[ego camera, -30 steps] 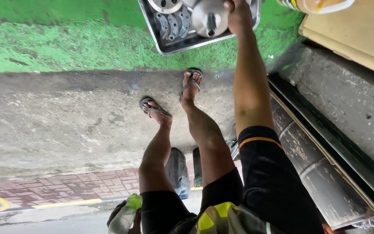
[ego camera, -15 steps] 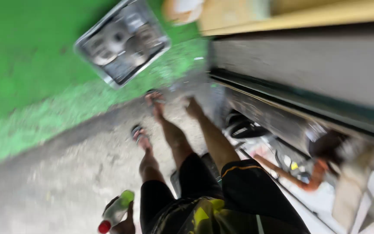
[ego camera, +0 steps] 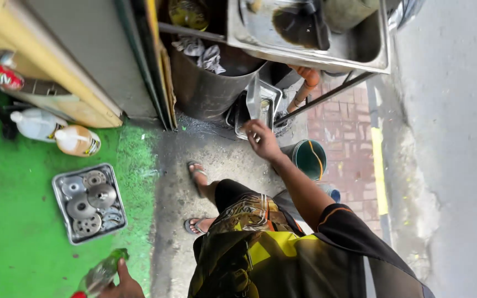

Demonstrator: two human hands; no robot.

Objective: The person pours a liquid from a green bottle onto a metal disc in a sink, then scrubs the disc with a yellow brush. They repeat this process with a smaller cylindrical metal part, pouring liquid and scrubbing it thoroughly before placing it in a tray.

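- Since the earlier head-view frames the view has swung round: the metal tray of parts [ego camera: 88, 203], which sat near the top of the picture beside an outstretched hand, now lies flat on the green floor [ego camera: 17, 221] at lower left, apart from both hands, and the right arm has left it.
- Head view, right side: the right hand [ego camera: 263, 140] is stretched forward, fingers curled loosely about the lower edge of a steel pan [ego camera: 255, 99] that stands on edge, leaning among other pans at the foot of a big dark drum [ego camera: 208, 88]. Whether the fingers truly pinch the pan or only touch it I cannot tell.
- The pan lies straight ahead of the right hand and slightly above it in the picture, its long axis running up and away; the right hand is far nearer than the left.
- Head view, left side: the left hand [ego camera: 121, 286], at the bottom edge, is clenched around a clear bottle with a green top [ego camera: 101, 272], near the tray's lower corner.
- Counts: one tray holding about six round metal discs; two plastic jugs [ego camera: 56, 132] just above it; one green bucket [ego camera: 309, 159] beside the right forearm; two sandalled feet [ego camera: 197, 198] on the concrete.
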